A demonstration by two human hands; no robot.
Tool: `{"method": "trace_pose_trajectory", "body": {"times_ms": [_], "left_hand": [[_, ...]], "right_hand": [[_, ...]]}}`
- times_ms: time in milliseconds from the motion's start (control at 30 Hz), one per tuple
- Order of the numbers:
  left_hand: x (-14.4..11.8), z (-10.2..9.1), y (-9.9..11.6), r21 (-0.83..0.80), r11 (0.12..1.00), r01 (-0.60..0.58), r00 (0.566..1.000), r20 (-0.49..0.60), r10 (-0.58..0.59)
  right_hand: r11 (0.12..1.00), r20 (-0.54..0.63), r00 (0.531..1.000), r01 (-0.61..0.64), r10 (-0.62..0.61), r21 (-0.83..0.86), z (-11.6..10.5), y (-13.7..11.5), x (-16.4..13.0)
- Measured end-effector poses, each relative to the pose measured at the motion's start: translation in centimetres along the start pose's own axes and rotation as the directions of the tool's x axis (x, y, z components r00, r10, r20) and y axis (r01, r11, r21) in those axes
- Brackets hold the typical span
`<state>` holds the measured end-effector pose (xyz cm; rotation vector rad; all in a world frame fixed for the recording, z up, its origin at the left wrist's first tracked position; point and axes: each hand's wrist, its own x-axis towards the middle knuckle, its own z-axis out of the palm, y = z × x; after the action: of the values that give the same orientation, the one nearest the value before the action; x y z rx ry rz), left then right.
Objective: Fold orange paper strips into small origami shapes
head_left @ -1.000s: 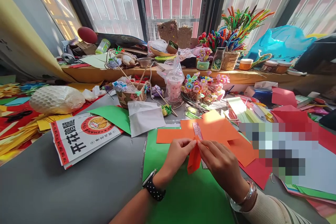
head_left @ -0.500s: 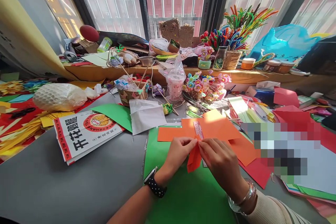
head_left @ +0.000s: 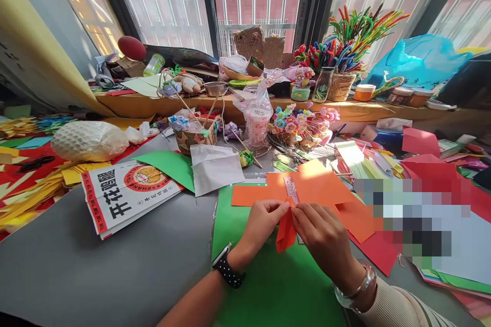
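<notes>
Both hands [head_left: 264, 222] pinching folded orange paper [head_left: 286, 230], green sheet [head_left: 268, 286] beneath

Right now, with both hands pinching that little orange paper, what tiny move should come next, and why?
Probably press the fold flat. The left hand and right hand pinch the top of the folded orange paper piece, which hangs loose above the green sheet. Running a fingertip down its edge would likely sharpen the crease before any further folding.

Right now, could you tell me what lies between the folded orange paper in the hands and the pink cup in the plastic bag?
In the head view, flat orange sheets with a small patterned strip lie between the folded orange paper and the pink cup.
</notes>
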<state>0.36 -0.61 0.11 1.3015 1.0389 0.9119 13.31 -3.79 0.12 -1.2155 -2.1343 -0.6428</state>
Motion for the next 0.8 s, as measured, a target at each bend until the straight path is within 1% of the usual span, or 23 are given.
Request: {"method": "trace_pose_trajectory", "body": {"times_ms": [367, 500, 667, 733, 800], "left_hand": [[0.03, -0.12, -0.18, -0.038, 0.999, 0.004, 1.000, 0.004, -0.004], [0.07, -0.04, -0.14, -0.045, 0.999, 0.008, 1.000, 0.005, -0.007], [0.08, 0.00, -0.19, -0.066, 0.998, 0.009, 1.000, 0.010, -0.008], [0.09, -0.03, -0.24, -0.083, 0.997, 0.007, 1.000, 0.010, -0.006], [0.08, -0.08, -0.23, -0.091, 0.996, 0.016, 1.000, 0.010, -0.016]], "right_hand": [[1.000, -0.012, 1.000, 0.015, -0.015, -0.003, 0.02, -0.01, -0.09], [1.000, 0.007, 1.000, 0.010, -0.010, 0.002, -0.10, 0.03, -0.07], [0.999, 0.037, 0.999, -0.027, 0.026, 0.029, -0.17, 0.11, -0.07], [0.997, 0.031, 0.998, -0.053, 0.052, 0.048, -0.22, 0.15, -0.05], [0.989, 0.017, 0.995, -0.096, 0.095, 0.110, -0.32, 0.28, -0.03]]}}
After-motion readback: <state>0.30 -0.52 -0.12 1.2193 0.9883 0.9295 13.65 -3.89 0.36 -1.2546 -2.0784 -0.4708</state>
